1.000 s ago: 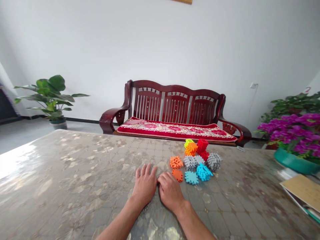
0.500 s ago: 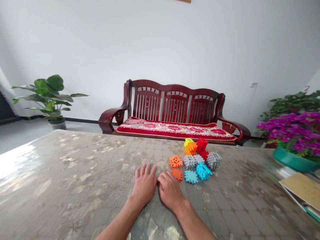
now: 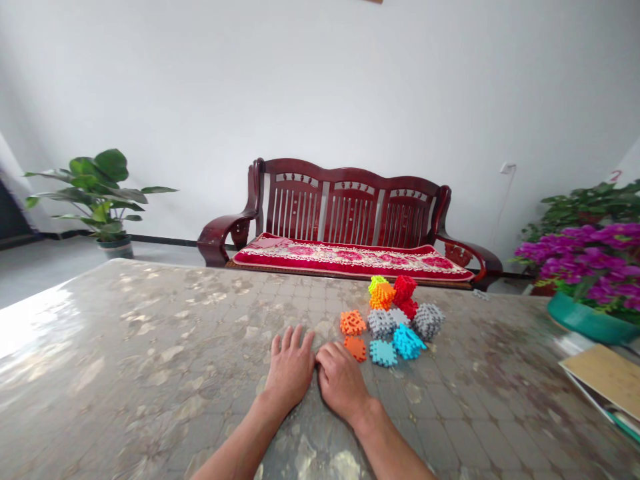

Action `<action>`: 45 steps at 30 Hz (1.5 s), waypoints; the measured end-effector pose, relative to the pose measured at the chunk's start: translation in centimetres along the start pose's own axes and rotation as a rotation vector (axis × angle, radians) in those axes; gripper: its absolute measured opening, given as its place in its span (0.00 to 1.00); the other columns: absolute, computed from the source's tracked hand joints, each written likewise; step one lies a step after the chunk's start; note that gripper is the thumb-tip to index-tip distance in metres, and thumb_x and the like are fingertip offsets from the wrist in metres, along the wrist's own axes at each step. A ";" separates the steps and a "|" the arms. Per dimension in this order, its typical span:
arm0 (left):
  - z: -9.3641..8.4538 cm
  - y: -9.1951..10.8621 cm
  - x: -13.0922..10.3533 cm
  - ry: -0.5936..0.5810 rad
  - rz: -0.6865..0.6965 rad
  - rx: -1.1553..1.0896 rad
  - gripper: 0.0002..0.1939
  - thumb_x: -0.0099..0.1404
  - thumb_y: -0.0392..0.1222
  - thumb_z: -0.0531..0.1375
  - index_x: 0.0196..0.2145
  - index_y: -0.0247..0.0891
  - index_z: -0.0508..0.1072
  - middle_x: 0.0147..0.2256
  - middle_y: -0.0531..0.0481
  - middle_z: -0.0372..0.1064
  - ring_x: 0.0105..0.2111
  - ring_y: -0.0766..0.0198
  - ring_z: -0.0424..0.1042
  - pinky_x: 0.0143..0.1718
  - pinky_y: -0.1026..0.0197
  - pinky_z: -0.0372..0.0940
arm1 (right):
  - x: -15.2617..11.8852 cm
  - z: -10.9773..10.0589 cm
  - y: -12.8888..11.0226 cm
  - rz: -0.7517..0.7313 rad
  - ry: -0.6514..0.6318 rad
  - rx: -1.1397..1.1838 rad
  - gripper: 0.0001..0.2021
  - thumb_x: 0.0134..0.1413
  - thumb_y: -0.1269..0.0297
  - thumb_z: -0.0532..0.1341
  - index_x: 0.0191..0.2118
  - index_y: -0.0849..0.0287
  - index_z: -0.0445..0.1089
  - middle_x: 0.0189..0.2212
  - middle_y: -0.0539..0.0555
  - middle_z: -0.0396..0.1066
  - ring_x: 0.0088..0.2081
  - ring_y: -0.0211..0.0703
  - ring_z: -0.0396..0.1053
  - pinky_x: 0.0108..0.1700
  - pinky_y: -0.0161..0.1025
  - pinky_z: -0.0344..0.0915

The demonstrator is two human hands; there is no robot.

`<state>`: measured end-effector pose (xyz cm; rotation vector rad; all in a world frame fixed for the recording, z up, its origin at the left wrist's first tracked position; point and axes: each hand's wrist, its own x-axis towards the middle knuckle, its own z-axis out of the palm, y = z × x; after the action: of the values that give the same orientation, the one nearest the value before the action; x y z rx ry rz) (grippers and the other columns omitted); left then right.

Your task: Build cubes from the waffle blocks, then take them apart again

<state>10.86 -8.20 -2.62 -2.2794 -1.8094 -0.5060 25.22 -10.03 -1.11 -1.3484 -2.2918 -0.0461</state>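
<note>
My left hand [image 3: 290, 368] lies palm down on the patterned table [image 3: 165, 373], its fingers spread and nothing in it. Beside it rests my right hand [image 3: 341, 380], fingers curled under; whatever they may hold is hidden. Just beyond my right hand is a flat orange piece [image 3: 355, 349], with an orange stack [image 3: 353, 323] behind it. To the right sit a teal piece [image 3: 383, 353], a blue stack [image 3: 409, 341] and grey stacks [image 3: 429, 321]. Further back are yellow-green [image 3: 377, 283], light orange [image 3: 383, 297] and red [image 3: 405, 293] pieces.
At the table's right edge stand purple flowers in a green pot [image 3: 590, 319], near a tan folder [image 3: 605, 377]. A small grey piece [image 3: 481, 295] lies by the far edge. Behind the table is a wooden bench [image 3: 350, 207]; a potted plant [image 3: 114, 248] stands left.
</note>
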 end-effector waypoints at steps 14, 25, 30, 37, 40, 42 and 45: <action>-0.1 0.0 0.0 0.007 0.004 0.000 0.21 0.68 0.38 0.50 0.57 0.45 0.68 0.58 0.41 0.63 0.59 0.47 0.59 0.58 0.41 0.53 | 0.0 0.1 0.0 0.004 0.005 0.013 0.08 0.55 0.77 0.57 0.33 0.56 0.66 0.36 0.50 0.68 0.40 0.41 0.62 0.43 0.37 0.59; 0.0 0.1 -0.1 0.004 -0.004 -0.015 0.21 0.67 0.38 0.51 0.57 0.45 0.67 0.58 0.41 0.63 0.59 0.48 0.59 0.58 0.40 0.53 | -0.1 0.0 0.0 -0.002 0.000 0.000 0.08 0.55 0.77 0.57 0.34 0.56 0.66 0.36 0.50 0.68 0.40 0.42 0.62 0.43 0.38 0.60; 0.1 0.0 0.0 0.011 0.001 -0.015 0.21 0.67 0.38 0.51 0.56 0.45 0.68 0.58 0.41 0.63 0.59 0.47 0.59 0.58 0.40 0.53 | 0.0 -0.1 0.0 0.000 0.008 0.019 0.08 0.55 0.78 0.56 0.33 0.56 0.66 0.35 0.51 0.68 0.40 0.42 0.62 0.43 0.38 0.59; -0.3 0.2 0.0 0.006 -0.001 -0.001 0.20 0.68 0.38 0.50 0.56 0.44 0.68 0.58 0.41 0.63 0.59 0.47 0.59 0.58 0.40 0.54 | -0.1 0.0 0.0 0.006 0.008 0.029 0.08 0.55 0.78 0.56 0.33 0.56 0.66 0.35 0.51 0.68 0.40 0.42 0.62 0.43 0.37 0.59; -0.3 0.2 0.0 0.009 -0.002 0.000 0.20 0.68 0.38 0.50 0.56 0.44 0.68 0.58 0.41 0.64 0.59 0.47 0.59 0.58 0.40 0.53 | -0.1 0.0 0.0 0.007 0.009 0.037 0.08 0.55 0.78 0.56 0.33 0.56 0.66 0.36 0.51 0.68 0.40 0.42 0.62 0.43 0.37 0.59; -0.3 0.2 0.0 0.009 0.000 0.003 0.21 0.68 0.38 0.50 0.56 0.44 0.68 0.58 0.41 0.63 0.59 0.47 0.59 0.58 0.40 0.53 | 0.0 -0.1 0.0 0.007 0.008 0.040 0.08 0.55 0.78 0.56 0.33 0.56 0.66 0.35 0.51 0.68 0.40 0.42 0.62 0.43 0.37 0.59; -0.2 0.1 0.0 0.005 0.004 0.006 0.21 0.68 0.38 0.50 0.56 0.44 0.68 0.59 0.41 0.63 0.59 0.47 0.59 0.58 0.40 0.53 | -0.1 -0.1 -0.1 0.008 0.007 0.042 0.08 0.55 0.78 0.56 0.33 0.56 0.66 0.35 0.51 0.68 0.40 0.42 0.62 0.43 0.37 0.59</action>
<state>10.96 -8.36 -2.41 -2.2755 -1.8006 -0.5051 25.21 -10.13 -1.06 -1.3343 -2.2688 -0.0008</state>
